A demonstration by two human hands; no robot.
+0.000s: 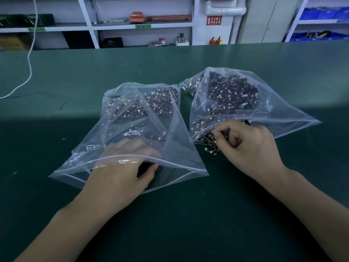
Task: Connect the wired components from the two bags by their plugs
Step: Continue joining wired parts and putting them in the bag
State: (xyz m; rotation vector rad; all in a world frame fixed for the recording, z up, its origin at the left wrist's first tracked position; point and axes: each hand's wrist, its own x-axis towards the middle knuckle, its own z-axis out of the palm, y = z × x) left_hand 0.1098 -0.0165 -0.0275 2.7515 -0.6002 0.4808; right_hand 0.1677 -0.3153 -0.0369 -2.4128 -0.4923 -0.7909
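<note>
Two clear zip bags lie open toward me on the green table. The left bag (130,114) holds small dark components with thin wires and white plugs. My left hand (122,167) reaches into its mouth, fingers seen through the plastic, thumb and fingers curled on a dark component (146,166). The right bag (245,103) is packed with several similar wired parts. At its mouth my right hand (251,146) has its fingers curled and pinches among a spilled cluster of wired components (211,146). Which piece it holds is hidden.
The green table mat (170,214) stretches wide around the bags. A white cable (28,63) hangs down at the far left onto the table. Shelving with boxes and blue bins stands behind the table's far edge.
</note>
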